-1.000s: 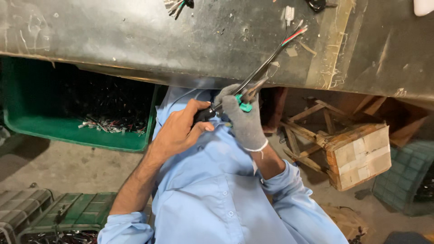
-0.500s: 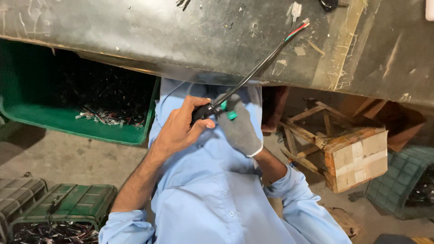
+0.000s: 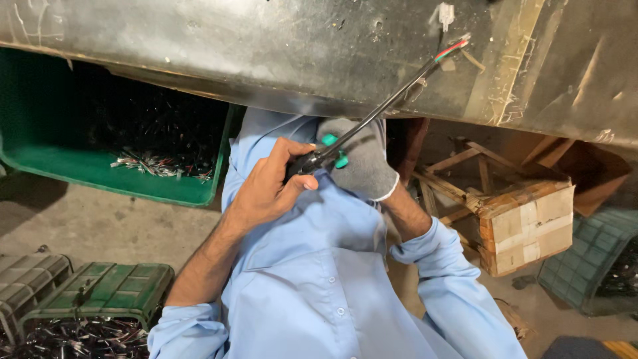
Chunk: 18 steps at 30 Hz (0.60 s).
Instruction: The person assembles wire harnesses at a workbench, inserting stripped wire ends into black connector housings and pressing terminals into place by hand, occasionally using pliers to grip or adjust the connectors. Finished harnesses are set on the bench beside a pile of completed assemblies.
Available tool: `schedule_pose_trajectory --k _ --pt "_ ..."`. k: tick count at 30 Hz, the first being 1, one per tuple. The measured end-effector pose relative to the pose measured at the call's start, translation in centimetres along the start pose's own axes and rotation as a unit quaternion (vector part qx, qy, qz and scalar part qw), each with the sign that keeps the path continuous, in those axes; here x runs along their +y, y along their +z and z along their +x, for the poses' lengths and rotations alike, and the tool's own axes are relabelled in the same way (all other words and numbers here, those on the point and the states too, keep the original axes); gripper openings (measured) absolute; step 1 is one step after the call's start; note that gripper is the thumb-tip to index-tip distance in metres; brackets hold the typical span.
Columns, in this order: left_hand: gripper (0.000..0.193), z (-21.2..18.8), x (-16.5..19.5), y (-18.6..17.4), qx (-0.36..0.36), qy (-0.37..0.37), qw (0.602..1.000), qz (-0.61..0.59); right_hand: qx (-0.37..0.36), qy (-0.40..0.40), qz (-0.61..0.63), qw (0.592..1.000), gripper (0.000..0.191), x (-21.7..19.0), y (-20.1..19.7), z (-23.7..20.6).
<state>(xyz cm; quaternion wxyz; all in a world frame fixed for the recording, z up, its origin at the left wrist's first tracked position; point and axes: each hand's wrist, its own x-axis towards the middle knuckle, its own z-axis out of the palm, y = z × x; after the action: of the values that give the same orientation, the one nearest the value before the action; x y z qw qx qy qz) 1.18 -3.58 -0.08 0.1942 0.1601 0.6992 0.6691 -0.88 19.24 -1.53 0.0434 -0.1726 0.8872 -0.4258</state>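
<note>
Below a scarred metal workbench (image 3: 266, 40), the bare left hand (image 3: 266, 189) clenches a black cable (image 3: 392, 100). The gloved right hand (image 3: 362, 166) grips a green-handled tool (image 3: 332, 149); a slip could nick the cable's wires.

The bare left hand (image 3: 269, 189) pinches the near end of a black cable (image 3: 372, 119), which runs up to the scuffed metal table (image 3: 219, 46) (coloured wire ends show at its tip). The gloved right hand (image 3: 362, 159) closes on what seems a green-handled tool (image 3: 332, 149) against the cable. A green bin (image 3: 106, 169) sits below, left.
</note>
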Motion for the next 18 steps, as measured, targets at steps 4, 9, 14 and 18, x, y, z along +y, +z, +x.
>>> schedule_pose_trajectory --k 4,9,14,18 --pt "0.049 0.0 -0.2 0.1 0.002 -0.049 0.999 -0.021 0.006 0.001 -0.027 1.0 0.027 0.5 0.2 0.0" --pt "0.045 0.1 -0.5 0.3 0.017 -0.023 0.996 -0.084 -0.022 0.014 -0.027 0.999 0.03 0.0 0.0 0.3" --pt "0.051 0.1 -0.4 0.4 0.083 0.035 0.99 0.107 -0.023 0.052 -0.1 0.993 0.028 -2.0 -0.6 0.3" --pt "0.055 0.9 -0.5 0.1 0.107 0.113 0.957 0.245 0.009 0.022 -0.083 0.996 0.039 -2.9 -0.4 0.4"
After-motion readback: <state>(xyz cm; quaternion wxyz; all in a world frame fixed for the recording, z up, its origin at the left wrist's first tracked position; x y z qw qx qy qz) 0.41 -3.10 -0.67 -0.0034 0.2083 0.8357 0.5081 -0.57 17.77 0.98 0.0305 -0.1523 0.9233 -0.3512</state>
